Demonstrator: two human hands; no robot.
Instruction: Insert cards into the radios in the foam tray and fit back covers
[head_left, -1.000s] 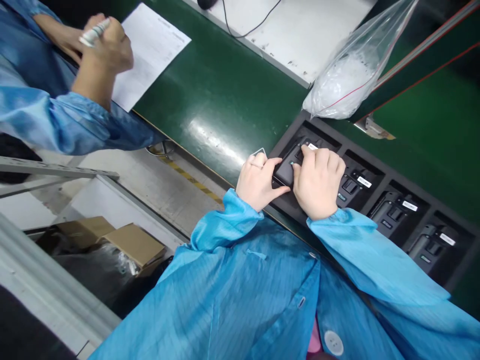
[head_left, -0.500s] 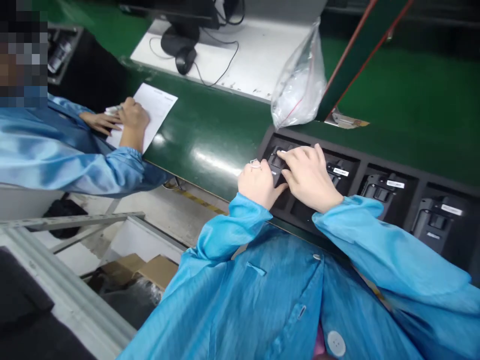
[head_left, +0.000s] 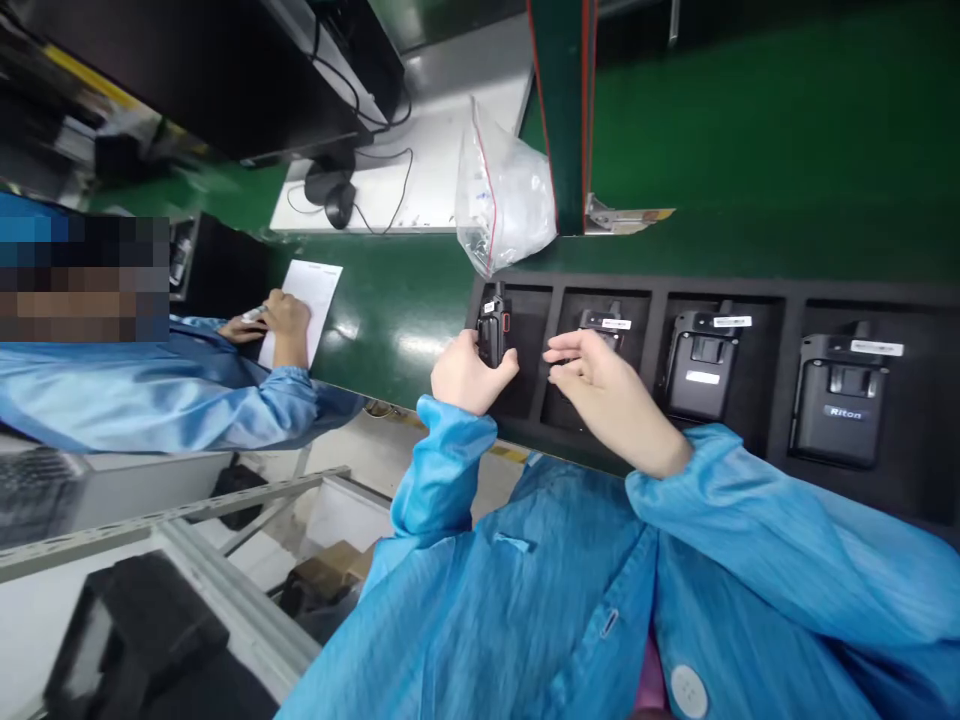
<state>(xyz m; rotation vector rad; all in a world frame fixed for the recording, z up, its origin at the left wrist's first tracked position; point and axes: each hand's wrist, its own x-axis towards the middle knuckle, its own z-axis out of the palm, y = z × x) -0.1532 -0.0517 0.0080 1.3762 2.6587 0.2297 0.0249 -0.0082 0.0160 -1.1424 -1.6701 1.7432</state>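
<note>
The person's left hand [head_left: 466, 372] grips the near end of a black handheld device [head_left: 493, 332], thumb to its right, fingers wrapped to its left. The device stands just beyond that palm, at the dark tray's [head_left: 657, 312] leftmost compartment; whether it touches the compartment floor cannot be told. Its long axis runs away from the palm, stubby antenna end farthest, with a red-rimmed patch facing the right hand [head_left: 602, 378]. That hand is empty, loosely curled, thumb and fingertips slightly apart, over the next compartment. The casing looks stiff and probably modest in weight, perhaps slick on flat faces; its long sides seem the safest hold, the antenna the weakest.
</note>
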